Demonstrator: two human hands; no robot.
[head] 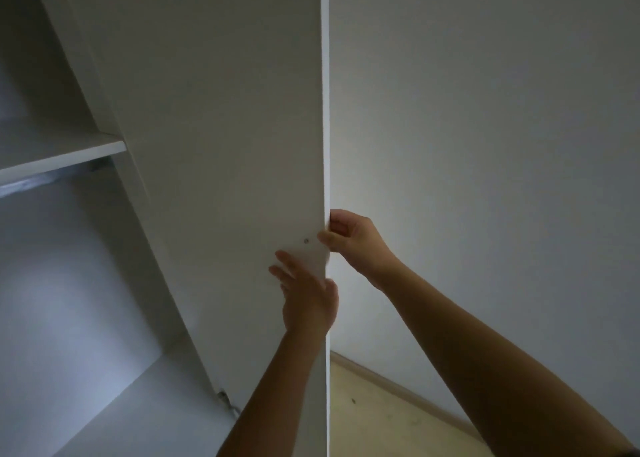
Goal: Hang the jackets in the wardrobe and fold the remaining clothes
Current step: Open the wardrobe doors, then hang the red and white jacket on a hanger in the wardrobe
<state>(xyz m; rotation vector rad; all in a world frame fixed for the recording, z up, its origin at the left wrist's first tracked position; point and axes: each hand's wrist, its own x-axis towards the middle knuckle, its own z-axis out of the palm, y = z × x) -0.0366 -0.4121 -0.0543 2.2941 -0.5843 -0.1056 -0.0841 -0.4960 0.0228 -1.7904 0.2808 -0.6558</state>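
Gripping the thin edge of the door [225, 127], the right hand [349, 242] sits just right of the middle of the view. Its fingers curl round the edge from the other side. Its thumb presses on the near white face, with a small screw [306, 241] just beside it at 9 o'clock. The right arm is long and almost straight. It comes up from the corner at 5 o'clock.

The left hand [306, 297] is just below the right hand, at 7 o'clock from it. The two hands are near but do not touch. The left hand is open. Its fingers are straight and a bit spread. They lie flat on the door's face and point to 11 o'clock. Its thumb lies by the door's edge; I cannot tell if it hooks round it. The left arm comes up from the bottom at 6 o'clock.

The door stands open and is seen almost edge-on, running from 12 o'clock down to 6 o'clock. The wardrobe [86, 301] fills the side at 9 o'clock and is white inside. A shelf [62, 155] sits at 10 o'clock, with a grey rail [31, 183] just under it. A metal hinge [228, 403] shows at 7 o'clock, low on the door. A pale wall [485, 127] fills the side at 3 o'clock, and a yellow floor [374, 418] shows at 5 o'clock.
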